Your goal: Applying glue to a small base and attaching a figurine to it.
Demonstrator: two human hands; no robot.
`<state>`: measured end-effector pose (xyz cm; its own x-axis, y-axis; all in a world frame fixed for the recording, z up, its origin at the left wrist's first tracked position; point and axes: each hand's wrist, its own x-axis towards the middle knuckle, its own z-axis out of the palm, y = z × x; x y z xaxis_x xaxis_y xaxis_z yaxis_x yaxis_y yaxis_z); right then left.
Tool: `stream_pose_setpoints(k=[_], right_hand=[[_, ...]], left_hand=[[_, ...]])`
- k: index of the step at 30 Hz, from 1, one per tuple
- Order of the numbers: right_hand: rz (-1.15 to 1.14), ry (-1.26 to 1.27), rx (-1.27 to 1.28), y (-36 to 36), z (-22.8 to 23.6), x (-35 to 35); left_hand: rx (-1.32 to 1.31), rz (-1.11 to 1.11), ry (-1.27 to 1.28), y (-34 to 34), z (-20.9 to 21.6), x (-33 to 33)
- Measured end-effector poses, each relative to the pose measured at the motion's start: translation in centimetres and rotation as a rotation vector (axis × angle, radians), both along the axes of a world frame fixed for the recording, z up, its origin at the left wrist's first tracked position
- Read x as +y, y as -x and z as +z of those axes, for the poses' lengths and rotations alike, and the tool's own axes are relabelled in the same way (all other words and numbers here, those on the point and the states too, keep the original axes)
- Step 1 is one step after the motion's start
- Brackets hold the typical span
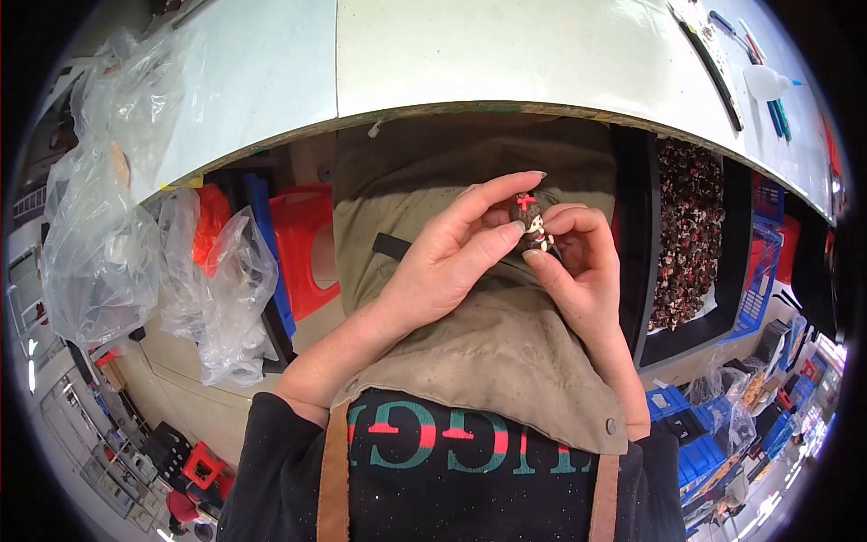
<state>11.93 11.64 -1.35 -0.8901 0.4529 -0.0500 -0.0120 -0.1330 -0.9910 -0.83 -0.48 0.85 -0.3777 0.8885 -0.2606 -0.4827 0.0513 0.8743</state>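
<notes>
A small doll figurine [533, 217] with dark brown hair, a red bow on top and a pale face is held between both hands above my lap. My left hand [465, 244] pinches it from the left with thumb and fingers around the head. From the right, my right hand [582, 253] grips its lower body between thumb and curled fingers. The fingers hide part of the figurine. Beneath both hands lies the olive-brown apron [479, 334] that covers my lap.
Ahead is a white worktable [506, 54]. A black tray [691, 327] of many small brown and red pieces stands at right. Plastic bags [108, 226] hang at left, beside a red stool [302, 244]. A white squeeze bottle [766, 83] and pens lie on the table's right end.
</notes>
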Motion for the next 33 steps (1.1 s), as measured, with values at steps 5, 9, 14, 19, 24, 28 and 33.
stream_pose_setpoints(k=[5,9,14,19,24,28,33], right_hand=[[-0.023,0.058,-0.004,0.0,0.0,-0.1],[-0.03,0.047,-0.032,0.2,0.0,-0.2],[-0.007,0.022,-0.038,0.2,0.1,0.0],[-0.008,0.02,-0.05,0.2,0.3,0.1],[-0.016,0.013,-0.057,0.2,0.3,0.1],[-0.013,0.013,-0.049,0.2,0.4,0.1],[-0.022,0.023,-0.042,0.3,0.2,0.1]], left_hand=[[-0.073,0.014,0.0,0.0,0.0,0.2],[-0.099,0.039,0.002,-0.1,-0.2,0.2],[-0.113,0.054,0.004,-0.2,-0.5,0.3],[-0.091,0.054,0.01,-0.2,-0.6,0.4],[-0.11,0.069,0.027,-0.3,-0.5,0.6],[-0.105,0.08,0.052,-0.3,-0.8,0.5],[-0.105,0.076,0.055,-0.2,-1.0,0.5]])
